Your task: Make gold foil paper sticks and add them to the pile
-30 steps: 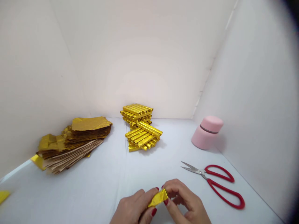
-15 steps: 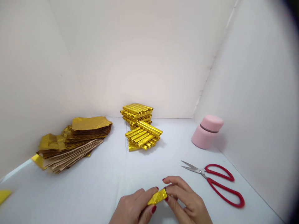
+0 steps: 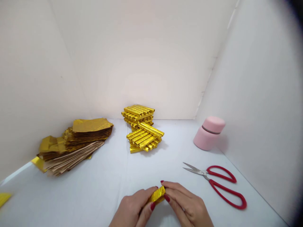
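My left hand (image 3: 131, 208) and my right hand (image 3: 187, 205) meet low in the middle of the view. Both pinch a small folded piece of gold foil (image 3: 157, 194) between fingers and thumbs, and its ends are partly hidden by my fingers. Behind them stands a crisscrossed stack of folded gold foil sticks (image 3: 142, 129). Further left lies a loose pile of gold foil sheets backed with brown paper (image 3: 75, 143). Neither hand touches these piles.
Red-handled scissors (image 3: 205, 175) lie on the white work surface (image 3: 94, 195) to the right of my hands. A pink lidded jar (image 3: 209, 133) stands near the right wall. A gold foil scrap (image 3: 3, 198) sits at the left edge. White walls enclose the back and sides.
The foil piece now looks shorter and sits slightly lower and further left. My right hand has closed in on it, with both hands closer together.
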A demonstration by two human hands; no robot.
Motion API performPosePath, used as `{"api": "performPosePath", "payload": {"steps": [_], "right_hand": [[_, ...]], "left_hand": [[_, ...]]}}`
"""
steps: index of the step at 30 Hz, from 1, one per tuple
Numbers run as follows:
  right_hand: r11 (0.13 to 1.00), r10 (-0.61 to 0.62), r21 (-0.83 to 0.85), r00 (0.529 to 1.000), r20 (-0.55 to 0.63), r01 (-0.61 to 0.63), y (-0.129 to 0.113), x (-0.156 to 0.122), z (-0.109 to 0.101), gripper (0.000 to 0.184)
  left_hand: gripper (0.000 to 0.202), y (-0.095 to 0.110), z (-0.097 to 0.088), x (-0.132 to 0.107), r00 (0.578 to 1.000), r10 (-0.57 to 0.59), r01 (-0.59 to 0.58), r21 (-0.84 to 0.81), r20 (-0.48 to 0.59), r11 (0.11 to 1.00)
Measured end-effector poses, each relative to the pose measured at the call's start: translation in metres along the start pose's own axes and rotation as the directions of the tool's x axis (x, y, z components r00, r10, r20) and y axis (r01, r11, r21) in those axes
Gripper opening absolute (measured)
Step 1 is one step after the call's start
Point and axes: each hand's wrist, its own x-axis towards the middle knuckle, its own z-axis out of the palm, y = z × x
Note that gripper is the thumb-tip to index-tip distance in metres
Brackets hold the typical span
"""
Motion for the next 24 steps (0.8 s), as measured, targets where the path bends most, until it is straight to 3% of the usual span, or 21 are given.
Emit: {"api": "performPosePath", "payload": {"steps": [6,18,24], "right_hand": [[0.964,0.222,0.167,0.972,-0.075,-0.207,-0.008,0.002,0.009,0.014],[0.869,0.379,0.351,0.925,-0.018,-0.349,-0.014,0.005,0.015,0.023],[0.759,0.502,0.488,0.865,-0.018,-0.431,-0.017,0.003,0.014,0.022]], "left_hand": [[0.027,0.004,-0.003,0.003,1.000,-0.005,0.006,-0.046,0.008,0.999],[0.028,0.004,-0.005,0.003,1.000,-0.004,0.005,-0.069,0.007,0.998],[0.031,0.005,-0.005,0.004,1.000,-0.025,0.024,-0.079,-0.012,0.997]]}}
